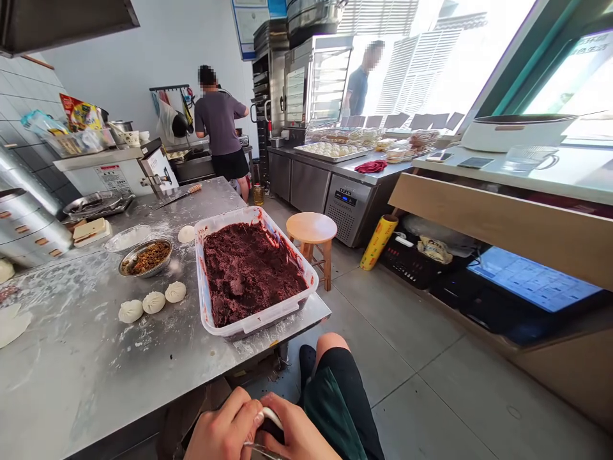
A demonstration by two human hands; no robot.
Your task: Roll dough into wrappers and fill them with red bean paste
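Both my hands meet low in front of me, just off the table's front edge. My left hand point(223, 425) is closed, its fingertips pinching a piece of white dough point(272, 416). My right hand point(299, 425) curls around the dough's other side; a dark patch shows beneath its pale rim. A thin metal strip point(262, 450), perhaps a filling spatula, pokes out below, and I cannot tell which hand bears it. Beyond the hands stands a plastic tub point(268, 319) of dark red bean paste point(249, 271). Three pleated buns point(154, 302) sit in a row left of it.
On the floury steel table point(96, 383) are a bowl of brown filling point(146, 259), a dough ball point(186, 234), flat dough point(12, 324) and a knife point(179, 195). A wooden stool point(311, 229) stands beyond the tub. One person point(223, 128) works at the back; another point(360, 83) stands by the window.
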